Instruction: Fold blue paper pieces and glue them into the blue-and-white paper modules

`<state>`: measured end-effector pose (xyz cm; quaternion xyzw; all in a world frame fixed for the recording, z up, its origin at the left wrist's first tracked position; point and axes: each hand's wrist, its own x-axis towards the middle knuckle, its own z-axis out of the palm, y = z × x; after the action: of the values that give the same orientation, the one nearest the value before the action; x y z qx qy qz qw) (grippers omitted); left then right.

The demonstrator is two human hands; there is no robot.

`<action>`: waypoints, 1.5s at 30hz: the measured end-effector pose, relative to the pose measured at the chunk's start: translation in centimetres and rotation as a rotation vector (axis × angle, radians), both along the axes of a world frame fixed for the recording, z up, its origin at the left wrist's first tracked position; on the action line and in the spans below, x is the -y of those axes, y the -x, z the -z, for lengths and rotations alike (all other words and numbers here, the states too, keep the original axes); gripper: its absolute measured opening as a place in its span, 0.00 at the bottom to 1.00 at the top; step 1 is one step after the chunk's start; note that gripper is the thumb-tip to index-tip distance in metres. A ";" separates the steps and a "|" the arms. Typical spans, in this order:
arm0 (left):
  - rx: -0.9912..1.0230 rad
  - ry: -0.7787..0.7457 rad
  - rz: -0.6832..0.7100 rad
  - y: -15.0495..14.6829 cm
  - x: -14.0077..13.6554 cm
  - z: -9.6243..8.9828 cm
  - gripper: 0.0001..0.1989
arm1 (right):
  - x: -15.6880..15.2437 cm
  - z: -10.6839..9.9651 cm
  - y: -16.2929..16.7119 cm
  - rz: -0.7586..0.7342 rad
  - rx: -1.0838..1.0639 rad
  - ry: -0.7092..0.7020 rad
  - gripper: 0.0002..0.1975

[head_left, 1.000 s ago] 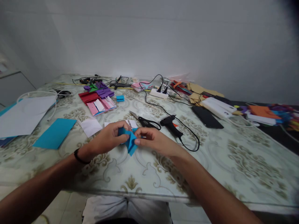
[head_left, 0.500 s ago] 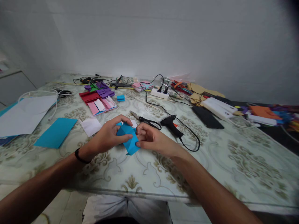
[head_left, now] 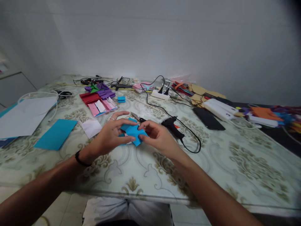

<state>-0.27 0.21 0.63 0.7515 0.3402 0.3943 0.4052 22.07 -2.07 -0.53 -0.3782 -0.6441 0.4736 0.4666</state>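
Observation:
A folded piece of blue paper (head_left: 135,134) is pinched between both hands, just above the table. My left hand (head_left: 114,131) grips its left side, thumb on the near face and fingers behind. On its right side, my right hand (head_left: 156,134) is closed with thumb and fingertips on the paper's edge. Behind my hands lie scissors (head_left: 135,116), their handles largely hidden by my right hand. To the left are a white paper square (head_left: 91,127) and a flat blue sheet (head_left: 56,134). A black glue gun (head_left: 173,128) lies to the right.
Folded pink, red and purple papers (head_left: 101,100) and a small blue folded piece (head_left: 121,99) lie farther back. A power strip (head_left: 160,94) with black cables sits near the wall. A black phone (head_left: 208,118) and white power bank (head_left: 219,109) are right; white sheets (head_left: 28,114) lie left.
The blue paper has been turned and raised slightly away from me, its pointed corners now lying differently. My right hand has shifted a little, covering the scissors' handles. My left fingers have spread more.

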 end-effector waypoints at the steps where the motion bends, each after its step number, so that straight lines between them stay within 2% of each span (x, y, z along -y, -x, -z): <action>1: -0.023 -0.032 -0.005 0.0 0.1 -0.1 0.19 | 0.0 0.1 0.1 0.013 0.007 -0.014 0.11; 5: -0.175 -0.305 -0.041 -0.1 0.4 -0.7 0.14 | 0.2 0.2 0.2 0.044 0.066 -0.075 0.09; 8: -0.256 -0.512 -0.048 -0.1 0.3 -0.8 0.14 | 0.3 0.2 0.2 0.120 0.194 -0.193 0.07; 13: -0.292 -0.643 -0.045 -0.2 -0.1 -0.6 0.12 | 0.5 0.0 0.1 0.176 0.307 -0.332 0.03; 20: -0.272 -0.598 -0.032 -0.2 0.1 -0.6 0.08 | 0.4 -0.1 0.0 0.162 0.269 -0.320 0.01; 22: -0.270 -0.590 -0.039 -0.1 0.1 -0.6 0.09 | 0.4 -0.1 0.0 0.150 0.269 -0.312 0.04; 25: -0.281 -0.581 -0.049 -0.1 0.1 -0.4 0.09 | 0.5 -0.1 0.0 0.167 0.314 -0.352 0.07; 33: -0.236 -0.575 -0.051 -0.2 0.1 -0.3 0.06 | 0.7 -0.2 0.2 0.189 0.363 -0.423 0.02; 39: -0.301 -0.623 -0.056 -0.2 0.5 -0.9 0.05 | 0.8 -0.5 0.3 0.161 0.339 -0.480 0.03; 45: -0.300 -0.619 -0.012 -0.4 0.9 -0.7 0.04 | 1.0 -0.5 0.5 0.083 0.316 -0.512 0.06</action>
<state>0.14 -0.72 1.36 0.8863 0.2647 0.3663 0.1010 21.55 -3.05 -0.06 -0.3433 -0.7912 0.2118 0.4596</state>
